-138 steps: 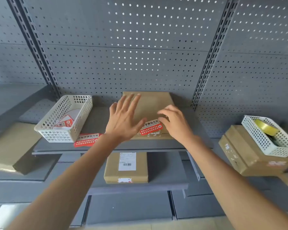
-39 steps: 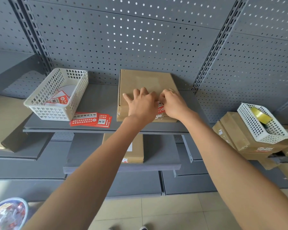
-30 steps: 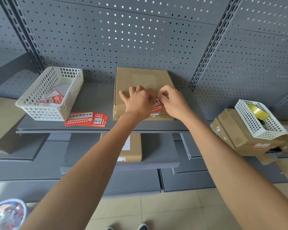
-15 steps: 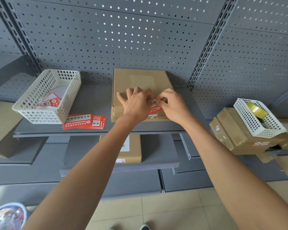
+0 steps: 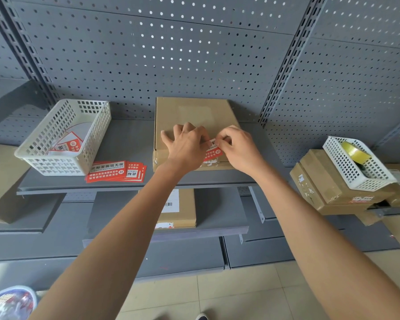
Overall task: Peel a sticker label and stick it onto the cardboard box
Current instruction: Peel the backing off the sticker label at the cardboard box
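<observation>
Head view: grey metal shelf (image 5: 129, 144) fixed to a perforated back panel (image 5: 171, 54). At shelf L end, white plastic basket (image 5: 62, 137) w/ loose red/white labels inside; just beside its R front corner, a fanned stack of red stickers (image 5: 116, 172) lies flat at the shelf front edge, apart from the cardboard box (image 5: 194, 112). Lower shelf carries a second box (image 5: 178, 209) w/ white barcode label, partly hidden by the L forearm. Far R: stacked cartons (image 5: 333, 188) w/ a second white basket (image 5: 356, 167) on top, holding a roll of yellowish tape (image 5: 353, 153). Cardboard box sits flat at shelf centre, rear edge at the back panel; top plain brown, clear tape at the front L corner. Sticker label (image 5: 211, 153), red w/ white band and dark print, lies on the box top near the front edge, mostly covered by both hands. Left hand (image 5: 187, 148): fingers curled, tips on the label's L part. Right hand (image 5: 238, 148): thumb and forefinger closed at the label's upper R edge; whether pinching or pressing cannot be told.
</observation>
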